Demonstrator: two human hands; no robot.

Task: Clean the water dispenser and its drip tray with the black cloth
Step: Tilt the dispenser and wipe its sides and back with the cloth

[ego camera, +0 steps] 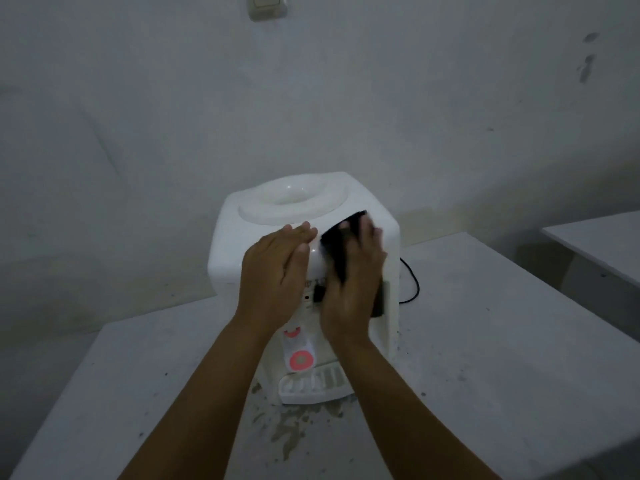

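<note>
A white tabletop water dispenser point(239, 237) stands on a pale table, its round bottle well on top. Its slotted drip tray point(313, 384) sticks out at the bottom front, below a tap with a red ring point(300, 360). My right hand point(356, 282) presses the black cloth point(337, 244) against the dispenser's upper front right edge. My left hand point(273, 271) lies flat on the upper front beside it, fingers together and holding nothing. Both hands hide most of the front panel.
The table point(485, 341) is stained, with wet patches point(287, 431) in front of the drip tray. A black power cord point(414, 282) loops behind the dispenser on the right. A second table point(595, 233) stands at far right. A wall switch point(268, 6) is above.
</note>
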